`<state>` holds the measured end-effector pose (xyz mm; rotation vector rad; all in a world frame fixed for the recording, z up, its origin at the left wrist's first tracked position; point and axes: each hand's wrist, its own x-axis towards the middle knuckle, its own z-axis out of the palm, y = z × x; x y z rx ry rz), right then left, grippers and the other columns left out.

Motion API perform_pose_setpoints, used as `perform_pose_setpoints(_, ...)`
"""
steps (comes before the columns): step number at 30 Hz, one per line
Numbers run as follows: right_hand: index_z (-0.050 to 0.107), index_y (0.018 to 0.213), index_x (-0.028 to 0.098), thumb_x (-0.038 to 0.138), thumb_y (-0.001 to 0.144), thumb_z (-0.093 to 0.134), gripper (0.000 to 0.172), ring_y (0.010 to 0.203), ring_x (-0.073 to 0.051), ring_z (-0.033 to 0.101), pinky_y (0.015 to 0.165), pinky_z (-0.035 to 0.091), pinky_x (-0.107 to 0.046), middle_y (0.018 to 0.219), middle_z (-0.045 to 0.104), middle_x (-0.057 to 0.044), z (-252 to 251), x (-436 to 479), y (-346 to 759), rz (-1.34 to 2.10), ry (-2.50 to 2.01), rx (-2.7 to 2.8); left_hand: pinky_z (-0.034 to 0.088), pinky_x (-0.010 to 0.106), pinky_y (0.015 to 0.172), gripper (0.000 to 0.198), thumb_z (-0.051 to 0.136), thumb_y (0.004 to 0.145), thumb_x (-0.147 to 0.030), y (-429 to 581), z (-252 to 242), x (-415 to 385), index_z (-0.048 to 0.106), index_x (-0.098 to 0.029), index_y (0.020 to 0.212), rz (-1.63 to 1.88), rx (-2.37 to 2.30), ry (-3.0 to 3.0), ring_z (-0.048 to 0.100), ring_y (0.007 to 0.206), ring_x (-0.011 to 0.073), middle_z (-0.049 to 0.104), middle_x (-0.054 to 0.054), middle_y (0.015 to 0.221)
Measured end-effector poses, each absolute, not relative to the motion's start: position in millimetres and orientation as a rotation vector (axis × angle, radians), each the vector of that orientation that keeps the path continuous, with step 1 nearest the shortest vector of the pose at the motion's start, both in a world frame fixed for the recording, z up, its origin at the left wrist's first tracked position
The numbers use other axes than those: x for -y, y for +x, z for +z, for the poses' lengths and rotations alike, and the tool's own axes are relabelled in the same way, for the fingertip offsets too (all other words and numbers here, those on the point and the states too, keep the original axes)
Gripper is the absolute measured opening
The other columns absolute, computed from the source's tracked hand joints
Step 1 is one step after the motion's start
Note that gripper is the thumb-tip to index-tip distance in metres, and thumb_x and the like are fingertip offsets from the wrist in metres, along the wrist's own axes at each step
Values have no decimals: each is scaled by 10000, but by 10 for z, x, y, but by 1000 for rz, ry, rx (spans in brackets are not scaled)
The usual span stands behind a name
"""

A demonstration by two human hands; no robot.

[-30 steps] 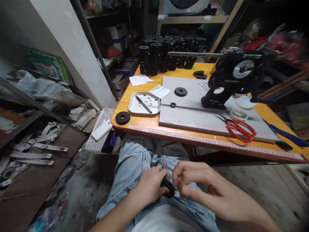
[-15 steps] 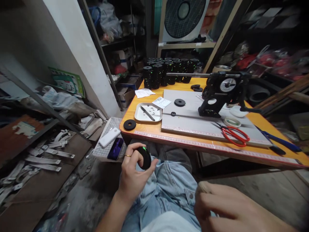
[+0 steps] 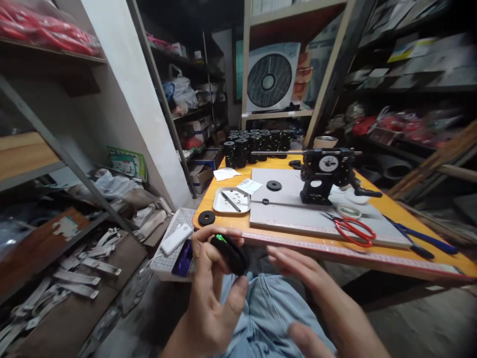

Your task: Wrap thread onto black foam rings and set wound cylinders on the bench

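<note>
1. Over the blue jeans point(image 3: 272, 313), holds a thick black disc point(image 3: 233, 256) up in the left hand point(image 3: 208, 301), with the grip closed round it, thumb on one side and fingers on the other. Tips it on a slant, with a small green bit point(image 3: 221, 238) showing on its rim.

2. Holds the right hand point(image 3: 330, 293) loose, with nothing to be seen in its grip. Points its fingers at the disc but does not touch it. Looks a bit blurry there.

3. Has just brought the disc up in front of the near edge of the bench point(image 3: 207, 196); a second ago, had it low by the lap. Half a second ago, had the right hand curled up; now has it opened out.

4. Seems to make the disc easier to look at, and to leave the right hand free to help with it.

5. Past the disc, has a flat black ring point(image 3: 201, 218) at the bench corner, a white tray point(image 3: 219, 208) near that, red scissors point(image 3: 363, 244) to the right and a black crank machine point(image 3: 311, 171) on a gray board point(image 3: 283, 217).
</note>
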<state>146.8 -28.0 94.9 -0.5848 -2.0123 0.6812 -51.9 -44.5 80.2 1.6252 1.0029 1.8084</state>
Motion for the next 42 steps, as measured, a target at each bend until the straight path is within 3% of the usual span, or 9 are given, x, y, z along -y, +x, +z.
perform_pose_setpoints(6, 528, 1304, 291, 250, 978, 504, 329, 1217, -231, 572, 1022, 484, -386, 1326, 603, -82, 1026, 184, 1103, 1029, -549, 1818, 497, 257, 897, 162, 526, 931, -200, -197, 887, 462, 463, -241, 787, 1994, -1062, 1508, 502, 1133, 178, 385, 33, 1128)
perform_pose_setpoints(10, 589, 1208, 293, 261, 969, 538, 246, 1101, -213, 628, 950, 516, -338, 1187, 652, -72, 973, 123, 1114, 1041, -584, 1679, 502, 363, 927, 206, 627, 882, -382, -216, 946, 443, 450, -354, 985, 2017, -805, 1353, 567, 1056, 199, 464, 6, 1103)
perform_pose_setpoints(12, 611, 1170, 289, 286, 974, 537, 209, 931, -176, 673, 855, 547, -304, 1090, 666, -59, 1015, 124, 1134, 1173, -544, 1602, 498, 410, 929, 319, 633, 840, -512, -285, 970, 433, 455, -392, 1076, 1916, -700, 1305, 575, 1036, 232, 515, 16, 1059)
perform_pose_setpoints(15, 623, 1124, 258, 342, 968, 543, 194, 683, -118, 643, 649, 563, -254, 978, 643, -46, 1126, 123, 1151, 1424, -422, 1538, 512, 391, 879, 338, 597, 833, -570, -387, 993, 450, 613, -280, 1006, 1633, -677, 1295, 561, 1039, 275, 519, 67, 990)
perform_pose_setpoints(19, 620, 1090, 234, 433, 933, 576, 257, 492, -71, 517, 399, 407, -158, 776, 571, 7, 1152, 70, 1154, 1570, -464, 1485, 517, 395, 849, 339, 708, 752, -540, -453, 1014, 507, 732, -219, 859, 1453, -677, 1281, 566, 990, 290, 527, 90, 958)
perform_pose_setpoints(25, 597, 794, 180, 348, 970, 499, 262, 681, -131, 511, 632, 428, -231, 726, 564, -10, 813, 79, 1021, 1100, -681, 1784, 483, 394, 928, 348, 818, 631, -526, -402, 1011, 483, 762, -262, 851, 1644, -871, 1247, 574, 1016, 273, 581, 76, 1063)
perform_pose_setpoints(30, 586, 817, 180, 144, 898, 460, 154, 682, -162, 544, 611, 415, -247, 763, 617, -62, 706, 216, 1053, 570, -541, 2177, 371, 379, 1055, 182, 810, 710, -347, -406, 884, 399, 681, -234, 771, 1809, -1220, 1501, 426, 1295, 300, 496, 76, 1336)
perform_pose_setpoints(36, 639, 822, 191, 149, 887, 539, 127, 627, -160, 506, 567, 381, -258, 670, 536, -37, 1112, 273, 1326, 357, -533, 2210, 411, 385, 964, 172, 662, 844, -394, -533, 736, 446, 626, -229, 877, 1558, -1220, 1648, 527, 1116, 287, 539, 99, 1173)
perform_pose_setpoints(42, 647, 869, 168, 116, 914, 528, 137, 628, -127, 498, 548, 341, -243, 711, 535, -27, 1385, 197, 1382, 415, -486, 2220, 391, 317, 864, 353, 572, 850, -574, -524, 699, 473, 530, -226, 809, 1394, -1122, 1644, 468, 931, 219, 438, 38, 975)
